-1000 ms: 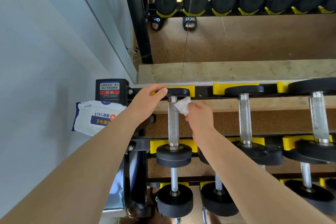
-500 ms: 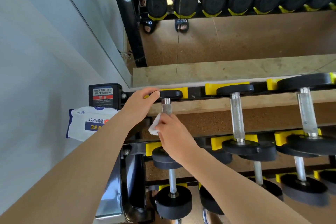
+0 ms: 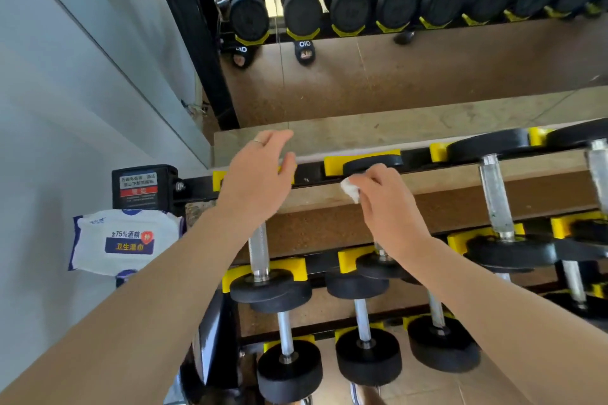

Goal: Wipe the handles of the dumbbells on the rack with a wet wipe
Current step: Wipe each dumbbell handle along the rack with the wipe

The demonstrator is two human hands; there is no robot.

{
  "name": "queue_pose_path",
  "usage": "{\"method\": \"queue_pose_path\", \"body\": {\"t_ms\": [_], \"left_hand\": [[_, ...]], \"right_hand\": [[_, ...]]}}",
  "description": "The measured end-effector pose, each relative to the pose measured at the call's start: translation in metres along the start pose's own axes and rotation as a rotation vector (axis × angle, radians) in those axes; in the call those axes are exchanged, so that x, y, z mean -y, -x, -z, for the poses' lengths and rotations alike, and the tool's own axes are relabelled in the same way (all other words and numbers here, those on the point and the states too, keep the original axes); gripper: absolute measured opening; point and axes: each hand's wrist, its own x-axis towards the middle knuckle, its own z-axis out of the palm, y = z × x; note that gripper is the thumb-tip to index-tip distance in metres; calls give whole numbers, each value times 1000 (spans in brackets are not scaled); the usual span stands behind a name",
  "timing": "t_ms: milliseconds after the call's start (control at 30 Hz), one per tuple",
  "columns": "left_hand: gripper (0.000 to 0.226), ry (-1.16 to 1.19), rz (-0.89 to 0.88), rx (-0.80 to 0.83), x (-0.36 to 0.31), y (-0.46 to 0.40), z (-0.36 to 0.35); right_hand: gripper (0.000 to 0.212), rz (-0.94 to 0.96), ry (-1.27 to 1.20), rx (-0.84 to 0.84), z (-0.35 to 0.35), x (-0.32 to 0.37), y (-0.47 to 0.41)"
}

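Note:
Black dumbbells with knurled steel handles lie across the top tier of a black rack (image 3: 309, 174) with yellow cradles. My left hand (image 3: 260, 177) hovers over the far end of the leftmost dumbbell (image 3: 258, 246), fingers apart, holding nothing. My right hand (image 3: 385, 204) is closed on a crumpled white wet wipe (image 3: 350, 189) and covers the handle of the second dumbbell (image 3: 371, 164), just below its far weight. The third dumbbell's handle (image 3: 495, 197) stands bare to the right.
A white and blue pack of wet wipes (image 3: 123, 242) sits at the rack's left end, under a black warning label (image 3: 139, 186). Lower tiers hold more dumbbells (image 3: 368, 358). A wall mirror (image 3: 394, 59) behind reflects the rack. A grey wall lies to the left.
My right hand has carried the wipe from the leftmost dumbbell's handle to the second one. My left hand has let go of the leftmost dumbbell's far weight and opened above it.

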Motion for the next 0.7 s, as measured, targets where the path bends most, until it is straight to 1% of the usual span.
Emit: {"method": "queue_pose_path", "body": {"t_ms": [100, 167, 233, 367, 500, 567, 633, 700], "left_hand": [[45, 2, -67, 49, -32, -13, -26], [45, -14, -100, 99, -44, -17, -44], [45, -16, -97, 151, -52, -19, -62], [42, 38, -62, 203, -61, -21, -88], [35, 134, 22, 205, -65, -28, -103], [33, 153, 41, 191, -64, -30, -105], [32, 166, 52, 185, -64, -31, -107], [32, 181, 68, 171, -65, -30, -110]], "right_hand": [[39, 227, 244, 107, 5, -17, -6], [41, 371, 388, 96, 5, -25, -8], [42, 439, 420, 59, 4, -35, -7], [41, 508, 413, 30, -4, -47, -5], [40, 531, 401, 43, -7, -60, -6], [40, 512, 342, 48, -6, -68, -6], [38, 412, 194, 18, -6, -73, -4], [29, 292, -4, -47, -8, -72, -1]]}}
